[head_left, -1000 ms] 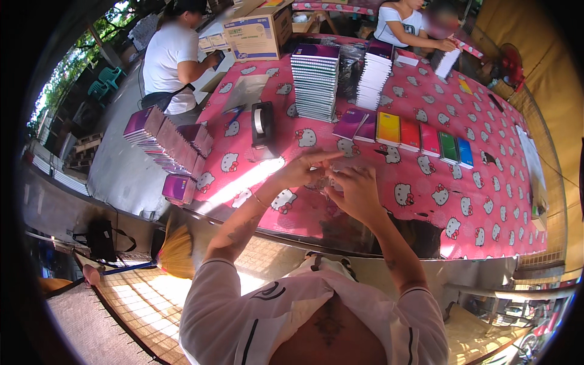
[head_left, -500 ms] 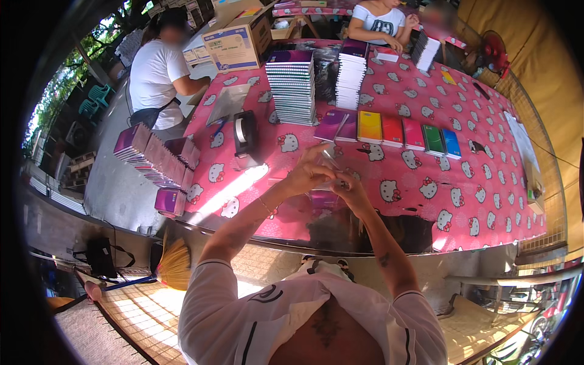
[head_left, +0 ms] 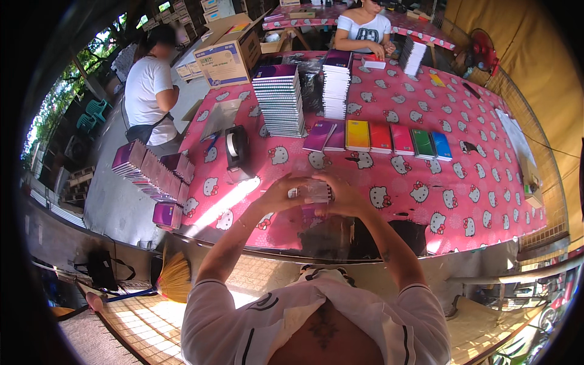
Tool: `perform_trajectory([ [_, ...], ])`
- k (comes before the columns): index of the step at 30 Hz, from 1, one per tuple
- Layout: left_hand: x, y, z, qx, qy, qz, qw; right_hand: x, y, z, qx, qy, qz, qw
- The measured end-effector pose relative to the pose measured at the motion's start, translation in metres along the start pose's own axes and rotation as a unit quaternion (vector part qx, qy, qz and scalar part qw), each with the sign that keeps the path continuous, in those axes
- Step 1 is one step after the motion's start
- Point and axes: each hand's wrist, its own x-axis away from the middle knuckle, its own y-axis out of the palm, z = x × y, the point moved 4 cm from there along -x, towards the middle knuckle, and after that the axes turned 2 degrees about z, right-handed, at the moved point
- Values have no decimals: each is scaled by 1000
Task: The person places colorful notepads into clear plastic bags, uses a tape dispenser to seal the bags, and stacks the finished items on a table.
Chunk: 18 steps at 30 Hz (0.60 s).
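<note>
Close to the table's near edge, my left hand [head_left: 284, 193] and my right hand [head_left: 342, 193] curve around a small pale spiral notebook [head_left: 317, 192] from its two sides. Its surface shines like clear plastic; whether it is one notebook or a stack I cannot tell. A bit of purple shows just below it, partly hidden. Beyond my hands lies a row of notebooks: purple ones [head_left: 317, 136], then yellow [head_left: 358, 135], red [head_left: 381, 139], pink [head_left: 401, 140], green [head_left: 422, 143] and blue [head_left: 441, 146].
Tall notebook stacks [head_left: 281, 103] [head_left: 336, 85] stand behind the row. A black tape dispenser [head_left: 236, 152] is at left, near purple notebook piles [head_left: 155, 173] along the edge. A cardboard box [head_left: 225, 61] stands farther back. Two people [head_left: 146, 91] [head_left: 364, 30] are at the table.
My hands have come down toward me and spread to both sides of the notebook; before, they were pinching clear plastic above the table. The person at left has drawn an arm back.
</note>
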Motion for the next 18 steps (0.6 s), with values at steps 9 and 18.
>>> perform_trajectory([
  [9, 0, 9, 23, -106, 80, 92, 987, 15, 24, 29, 66, -28, 47, 996],
  [18, -32, 11, 32, -265, 5, 174, 948, -1, 5, 49, -33, 58, 105, 992],
])
